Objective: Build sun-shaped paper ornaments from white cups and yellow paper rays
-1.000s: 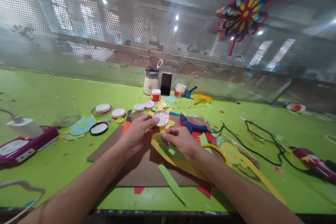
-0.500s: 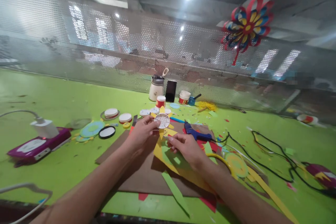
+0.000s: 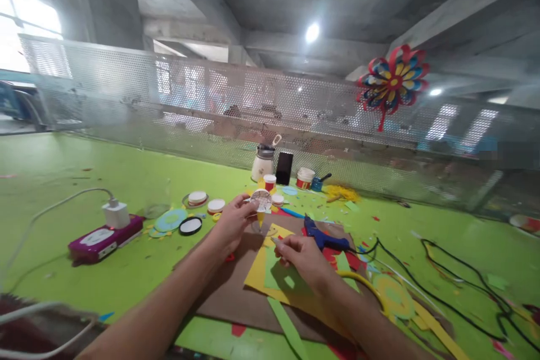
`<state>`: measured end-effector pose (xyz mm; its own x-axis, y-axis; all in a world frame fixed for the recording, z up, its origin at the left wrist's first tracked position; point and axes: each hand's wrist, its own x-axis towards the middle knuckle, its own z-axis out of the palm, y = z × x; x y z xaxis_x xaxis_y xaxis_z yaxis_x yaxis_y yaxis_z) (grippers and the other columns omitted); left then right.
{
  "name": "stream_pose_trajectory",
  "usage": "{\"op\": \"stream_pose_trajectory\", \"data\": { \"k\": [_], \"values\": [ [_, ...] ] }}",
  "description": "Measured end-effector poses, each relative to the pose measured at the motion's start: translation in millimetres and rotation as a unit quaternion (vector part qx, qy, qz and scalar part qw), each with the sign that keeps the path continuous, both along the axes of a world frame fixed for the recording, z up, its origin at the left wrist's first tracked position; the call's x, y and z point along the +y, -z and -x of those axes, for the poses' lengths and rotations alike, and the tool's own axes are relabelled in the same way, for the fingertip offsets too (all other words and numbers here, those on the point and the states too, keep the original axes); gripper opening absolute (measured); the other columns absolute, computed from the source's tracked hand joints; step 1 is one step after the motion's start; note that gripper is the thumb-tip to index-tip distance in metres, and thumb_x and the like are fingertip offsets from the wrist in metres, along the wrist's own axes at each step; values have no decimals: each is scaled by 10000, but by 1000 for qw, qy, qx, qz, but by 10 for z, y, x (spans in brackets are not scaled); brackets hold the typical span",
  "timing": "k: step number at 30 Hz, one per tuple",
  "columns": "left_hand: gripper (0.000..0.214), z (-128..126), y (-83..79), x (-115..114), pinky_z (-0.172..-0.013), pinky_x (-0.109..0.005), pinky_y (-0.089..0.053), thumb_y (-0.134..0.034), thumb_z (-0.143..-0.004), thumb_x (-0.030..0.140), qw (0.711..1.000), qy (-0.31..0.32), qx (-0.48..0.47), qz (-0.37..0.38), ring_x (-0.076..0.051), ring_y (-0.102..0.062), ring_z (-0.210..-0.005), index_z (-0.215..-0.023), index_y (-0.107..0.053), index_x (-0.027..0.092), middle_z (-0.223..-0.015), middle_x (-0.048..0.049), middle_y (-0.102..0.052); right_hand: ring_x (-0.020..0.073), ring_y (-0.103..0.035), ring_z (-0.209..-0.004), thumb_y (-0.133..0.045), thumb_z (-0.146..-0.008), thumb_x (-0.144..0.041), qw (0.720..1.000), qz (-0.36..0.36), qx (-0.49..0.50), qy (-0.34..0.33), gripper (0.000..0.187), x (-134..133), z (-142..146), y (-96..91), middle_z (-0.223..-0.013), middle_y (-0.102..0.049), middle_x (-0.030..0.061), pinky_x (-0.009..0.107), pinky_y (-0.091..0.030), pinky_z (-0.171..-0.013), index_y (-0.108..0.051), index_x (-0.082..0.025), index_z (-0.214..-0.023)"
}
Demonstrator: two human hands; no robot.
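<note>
My left hand [image 3: 236, 224] is closed on the edge of a round white disc [image 3: 261, 201] with dark lines drawn on its face. Yellow paper petals [image 3: 260, 218] stick out from behind the disc. Lower and to the right, my right hand [image 3: 295, 253] is pinched, with a small pale tip [image 3: 275, 241] showing at its fingers; its kind is too small to tell. Beneath that hand lie a yellow paper sheet [image 3: 255, 271] and a light green paper [image 3: 274, 273], on a brown board [image 3: 223, 287].
A blue glue gun [image 3: 327, 238] with a black cord lies right of my hands. Left are a purple power strip [image 3: 99, 244], white lids [image 3: 197, 198] and a black-rimmed ring [image 3: 190, 225]. Behind stand a pale jar [image 3: 263, 166], a dark phone-like slab [image 3: 284, 169] and paper tubs [image 3: 305, 178].
The view has tilted up and swung left. The disc has turned in my left hand, and its petals show less. My right hand keeps its pinch, slightly farther from the disc.
</note>
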<state>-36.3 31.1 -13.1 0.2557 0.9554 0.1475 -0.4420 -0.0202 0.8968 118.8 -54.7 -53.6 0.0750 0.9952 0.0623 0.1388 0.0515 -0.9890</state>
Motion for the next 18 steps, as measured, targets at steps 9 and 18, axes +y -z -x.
{"op": "stream_pose_trajectory", "data": {
  "k": [9,18],
  "values": [
    [273,-34,-53,-129,-742,-303,-520,-790,-643,210,996,81,4,-43,-175,-664,-771,-877,-658,160,-876,-70,-713,122,-539,-605,-712,-655,-526,999,-33,22,-8,400,-4,18,-128,-683,-596,4,247,-414,-553,-631,-148,-756],
    [259,-99,-84,-290,-774,-287,-506,-760,-697,172,987,145,21,-67,-171,-661,-816,-943,-679,161,-927,-74,-721,109,-476,-557,-731,-638,-495,998,-59,33,-7,360,-26,73,-135,-585,-565,-6,258,-392,-555,-615,-155,-608]
  ]
}}
